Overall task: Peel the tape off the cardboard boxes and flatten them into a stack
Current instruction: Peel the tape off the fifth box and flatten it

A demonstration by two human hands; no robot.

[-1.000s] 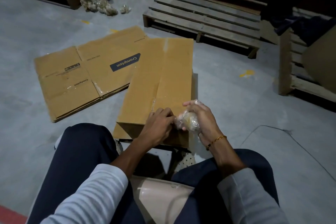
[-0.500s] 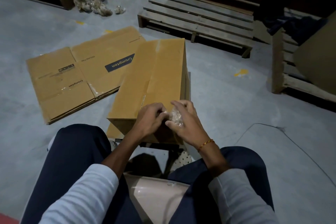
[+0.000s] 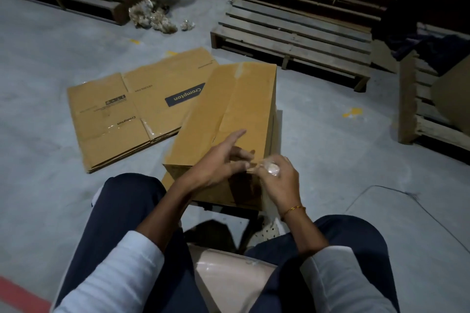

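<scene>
L fingers (image 3: 235,136) are spread and mostly straight – index pointing away over the box top, the others looser, tips near the R hand. The left hand (image 3: 216,168) hovers over the near end of the cardboard box (image 3: 229,114); can't tell if it touches the board. R fingers (image 3: 284,162) are curled round a ball of clear tape (image 3: 270,168), the right hand (image 3: 277,180) gripping the wad at the box's near right corner. A thin bit of tape seems to run between wad and L fingertips, too blurred to be sure.

Head view, rest: box stands assembled on the grey floor (image 3: 330,160) between the person's knees, long side running away, w/ a pale tape patch at its far end. Just left of it – touching or slightly under its edge – lies the stack of flattened boxes (image 3: 122,114), "Crompton" print upside down. Wooden pallet (image 3: 292,35) beyond, crumpled tape wads (image 3: 152,18) far left by another pallet. Gold bracelet (image 3: 293,209) on R wrist.
</scene>
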